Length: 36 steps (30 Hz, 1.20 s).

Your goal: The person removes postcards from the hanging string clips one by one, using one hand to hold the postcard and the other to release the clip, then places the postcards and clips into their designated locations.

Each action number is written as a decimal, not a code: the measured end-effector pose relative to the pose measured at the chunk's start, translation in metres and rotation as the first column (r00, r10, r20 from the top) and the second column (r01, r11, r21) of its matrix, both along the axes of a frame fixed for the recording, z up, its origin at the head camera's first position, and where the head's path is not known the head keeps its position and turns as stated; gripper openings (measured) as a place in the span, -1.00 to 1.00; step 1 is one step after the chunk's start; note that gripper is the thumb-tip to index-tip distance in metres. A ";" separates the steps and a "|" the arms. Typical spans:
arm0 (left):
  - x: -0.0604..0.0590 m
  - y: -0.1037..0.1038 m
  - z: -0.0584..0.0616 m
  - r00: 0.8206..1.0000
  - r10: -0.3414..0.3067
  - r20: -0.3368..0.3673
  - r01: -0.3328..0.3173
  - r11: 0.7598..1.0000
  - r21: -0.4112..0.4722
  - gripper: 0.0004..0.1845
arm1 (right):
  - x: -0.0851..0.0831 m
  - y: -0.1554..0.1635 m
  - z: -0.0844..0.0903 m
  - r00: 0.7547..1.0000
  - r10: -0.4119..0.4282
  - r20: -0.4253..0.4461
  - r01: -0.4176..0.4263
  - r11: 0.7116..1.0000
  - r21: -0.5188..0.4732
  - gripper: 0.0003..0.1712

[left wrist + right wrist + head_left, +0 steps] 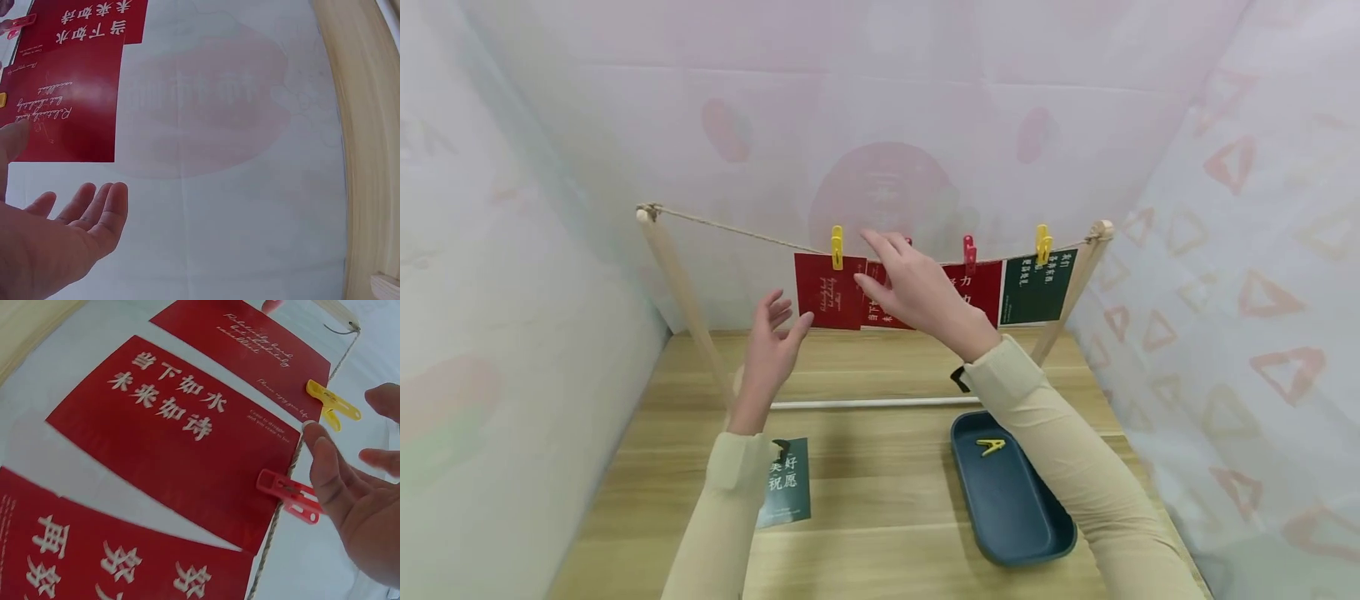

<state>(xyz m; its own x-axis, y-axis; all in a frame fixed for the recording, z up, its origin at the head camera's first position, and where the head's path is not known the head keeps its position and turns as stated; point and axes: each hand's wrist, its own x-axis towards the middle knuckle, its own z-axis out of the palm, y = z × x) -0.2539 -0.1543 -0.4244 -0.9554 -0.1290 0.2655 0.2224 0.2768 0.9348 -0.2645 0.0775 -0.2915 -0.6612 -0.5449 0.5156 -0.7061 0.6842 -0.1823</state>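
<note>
Several cards hang from a twine line, each under a clothespin. At the left end of the row is a red card [827, 292] with white script, held by a yellow clothespin [837, 248]. My left hand [772, 342] is beside its lower left corner, fingers relaxed and holding nothing. My right hand [917, 287] is just right of that clothespin, fingers spread and apart from it. Behind the right hand hangs a second red card [181, 437], pinned by a red clothespin [287, 494]. Another red card [125, 556] and a dark green card [1037, 287] hang further right.
Wooden posts [677, 283] carry the twine at both ends, with a white rod [872, 403] low between them. A blue tray [1011, 500] holds one yellow clothespin [991, 447]. A green card [790, 492] lies on the wooden table [880, 492] under the left forearm.
</note>
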 end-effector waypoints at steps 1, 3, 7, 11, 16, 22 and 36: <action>-0.001 0.000 0.001 1.000 0.007 0.003 -0.007 1.000 -0.001 -0.24 | -0.001 -0.003 0.003 0.999 -0.022 0.030 0.022 1.000 0.011 -0.30; -0.002 0.000 0.002 1.000 0.022 0.009 -0.022 1.000 -0.011 -0.26 | -0.004 -0.009 0.007 0.995 -0.067 0.077 0.064 0.997 0.035 -0.27; -0.007 0.000 0.005 0.999 0.039 0.012 -0.039 0.999 -0.025 -0.29 | -0.010 -0.020 0.015 0.982 -0.127 0.141 0.118 0.990 0.073 -0.26; -0.012 -0.002 0.006 0.999 0.037 -0.005 -0.037 0.999 -0.020 -0.36 | -0.015 -0.033 0.023 0.970 -0.127 0.206 0.113 0.990 0.080 -0.27; -0.021 0.001 0.008 0.999 0.014 -0.047 -0.014 1.000 0.011 -0.44 | -0.024 -0.044 0.028 0.960 -0.121 0.252 0.107 0.992 0.069 -0.33; -0.025 0.004 0.009 0.997 -0.008 -0.072 0.016 0.994 0.109 -0.56 | -0.033 -0.054 0.023 0.956 -0.091 0.280 0.085 0.996 0.032 -0.45; -0.003 0.012 0.035 0.996 -0.011 -0.087 0.015 0.999 0.046 -0.72 | -0.034 -0.049 0.023 0.952 0.018 0.306 0.009 0.996 -0.086 -0.73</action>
